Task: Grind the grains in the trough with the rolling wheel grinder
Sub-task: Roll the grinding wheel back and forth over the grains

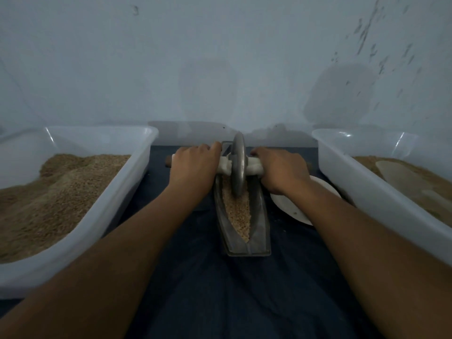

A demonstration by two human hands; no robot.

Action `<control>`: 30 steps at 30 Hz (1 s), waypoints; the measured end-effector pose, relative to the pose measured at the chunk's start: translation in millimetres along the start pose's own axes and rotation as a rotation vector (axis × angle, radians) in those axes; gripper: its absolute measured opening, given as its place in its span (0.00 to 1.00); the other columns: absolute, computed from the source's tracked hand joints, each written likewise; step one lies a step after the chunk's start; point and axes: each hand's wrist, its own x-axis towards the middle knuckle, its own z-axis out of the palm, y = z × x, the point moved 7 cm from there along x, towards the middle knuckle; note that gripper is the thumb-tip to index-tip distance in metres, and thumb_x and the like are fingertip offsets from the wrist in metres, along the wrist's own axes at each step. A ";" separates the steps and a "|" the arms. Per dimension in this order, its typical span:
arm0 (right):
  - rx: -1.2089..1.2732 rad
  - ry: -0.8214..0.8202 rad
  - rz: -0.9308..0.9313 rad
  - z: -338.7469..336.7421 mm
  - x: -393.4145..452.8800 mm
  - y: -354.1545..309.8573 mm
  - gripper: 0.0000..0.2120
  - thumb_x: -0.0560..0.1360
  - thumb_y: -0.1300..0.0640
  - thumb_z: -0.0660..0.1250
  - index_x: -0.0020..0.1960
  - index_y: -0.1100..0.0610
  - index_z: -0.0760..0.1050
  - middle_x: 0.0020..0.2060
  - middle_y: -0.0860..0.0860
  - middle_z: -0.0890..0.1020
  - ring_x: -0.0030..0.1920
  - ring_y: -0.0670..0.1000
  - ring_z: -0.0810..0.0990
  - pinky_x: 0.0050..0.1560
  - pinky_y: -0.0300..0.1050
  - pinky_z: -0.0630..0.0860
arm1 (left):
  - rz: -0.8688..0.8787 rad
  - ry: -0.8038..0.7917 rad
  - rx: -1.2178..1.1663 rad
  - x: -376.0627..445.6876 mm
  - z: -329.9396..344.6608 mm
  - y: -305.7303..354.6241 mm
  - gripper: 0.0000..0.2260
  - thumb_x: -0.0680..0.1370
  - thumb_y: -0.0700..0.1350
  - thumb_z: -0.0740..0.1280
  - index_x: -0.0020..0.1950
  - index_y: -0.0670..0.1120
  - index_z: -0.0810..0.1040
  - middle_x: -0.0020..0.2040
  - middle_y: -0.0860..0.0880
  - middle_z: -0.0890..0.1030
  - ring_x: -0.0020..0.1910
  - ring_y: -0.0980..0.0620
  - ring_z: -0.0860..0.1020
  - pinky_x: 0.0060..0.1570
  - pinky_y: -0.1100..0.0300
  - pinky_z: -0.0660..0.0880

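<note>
A narrow metal trough [259,231] lies lengthwise on a dark cloth, with tan grains [238,211] along its groove. A grey metal wheel [238,165] stands upright in the groove, toward the trough's far half. A cloth-wrapped axle handle [226,165] runs through the wheel's centre. My left hand [194,165] grips the handle left of the wheel. My right hand [281,171] grips it on the right side. Both arms are stretched forward.
A white plastic tub [127,189] full of tan grain stands at the left. Another white tub [347,172] with finer tan meal stands at the right. A white plate [291,206] lies between the trough and the right tub. A pale wall rises just behind.
</note>
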 end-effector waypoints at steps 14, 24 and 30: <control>-0.005 0.122 -0.053 -26.4 -59.5 -14.7 0.14 0.74 0.49 0.67 0.60 0.43 0.74 0.49 0.45 0.81 0.49 0.51 0.80 0.42 0.47 0.62 | 0.021 0.050 0.055 -58.6 -40.5 13.7 0.11 0.76 0.46 0.67 0.55 0.51 0.68 0.47 0.52 0.78 0.44 0.50 0.78 0.40 0.57 0.64; 0.031 0.273 -0.100 -44.9 -81.6 -26.6 0.10 0.74 0.51 0.69 0.54 0.44 0.78 0.46 0.44 0.81 0.47 0.52 0.78 0.47 0.48 0.59 | 0.023 0.030 0.014 -80.8 -48.9 11.6 0.14 0.75 0.50 0.67 0.57 0.50 0.66 0.49 0.52 0.77 0.47 0.50 0.78 0.43 0.58 0.62; -0.001 0.120 -0.034 -22.2 -58.3 -14.6 0.15 0.74 0.51 0.68 0.60 0.45 0.73 0.51 0.44 0.80 0.51 0.51 0.78 0.46 0.48 0.61 | 0.009 0.040 0.055 -60.2 -40.9 14.6 0.10 0.77 0.47 0.66 0.54 0.50 0.67 0.46 0.52 0.77 0.44 0.51 0.77 0.40 0.58 0.62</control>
